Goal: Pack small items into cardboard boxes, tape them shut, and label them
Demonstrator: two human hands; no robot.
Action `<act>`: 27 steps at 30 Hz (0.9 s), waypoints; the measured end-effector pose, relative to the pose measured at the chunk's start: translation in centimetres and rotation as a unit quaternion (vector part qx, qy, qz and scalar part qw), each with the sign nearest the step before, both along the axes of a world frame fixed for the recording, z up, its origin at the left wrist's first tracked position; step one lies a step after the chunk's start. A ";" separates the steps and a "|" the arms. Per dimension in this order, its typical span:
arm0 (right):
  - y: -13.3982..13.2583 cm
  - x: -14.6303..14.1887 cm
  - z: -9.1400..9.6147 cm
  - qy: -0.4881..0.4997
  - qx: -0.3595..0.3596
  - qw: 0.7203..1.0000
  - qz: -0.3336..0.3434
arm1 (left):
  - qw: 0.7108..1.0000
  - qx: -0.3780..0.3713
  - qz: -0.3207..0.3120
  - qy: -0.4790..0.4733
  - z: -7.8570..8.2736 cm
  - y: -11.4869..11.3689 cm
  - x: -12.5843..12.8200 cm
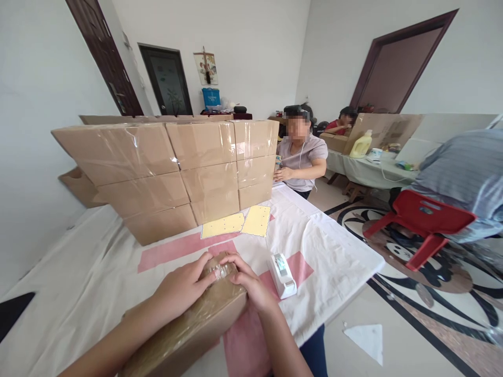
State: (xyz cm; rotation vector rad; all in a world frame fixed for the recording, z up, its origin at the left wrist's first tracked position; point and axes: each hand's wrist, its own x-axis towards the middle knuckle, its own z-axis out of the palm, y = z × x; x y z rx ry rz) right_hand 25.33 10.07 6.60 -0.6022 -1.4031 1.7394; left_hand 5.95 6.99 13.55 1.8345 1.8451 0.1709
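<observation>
Tape (225, 270) looks shiny and bumpy on the far end of the cardboard box (192, 330), so soft, even pushing with the thumbs seems the best way to make it lie flat. It should help to start in the middle and rub out to the sides, so that no loose bit sticks up. Both hands should push about the same, because a hard push on one side could slide the box or dent it. The left hand (192, 280) and the right hand (253, 283) both have a closed grip on that far end, with the fingers bent over it and the tape between them. The box is at the near side of the table (338, 251); I cannot tell if all of it rests on the cloth. Its long body runs from the grip back toward the person, beside the left arm (129, 327). A white gadget (282, 275) with a little screen sits just right of the right hand. Past the box lie two yellow cards (255, 220), near a stack of big boxes (208, 178).
</observation>
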 end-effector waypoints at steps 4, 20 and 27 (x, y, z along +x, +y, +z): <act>0.0 0.0 -0.1 -0.002 -0.007 1.000 -0.003 | 1.000 0.000 0.002 0.002 -0.1 0.0 0.0; 0.0 0.0 -0.4 0.000 -0.003 1.000 0.001 | 1.000 -0.013 0.000 0.028 0.0 -0.2 0.1; 0.4 0.2 -1.1 0.011 0.047 0.999 0.008 | 1.000 0.000 -0.002 0.013 -0.3 0.0 -0.1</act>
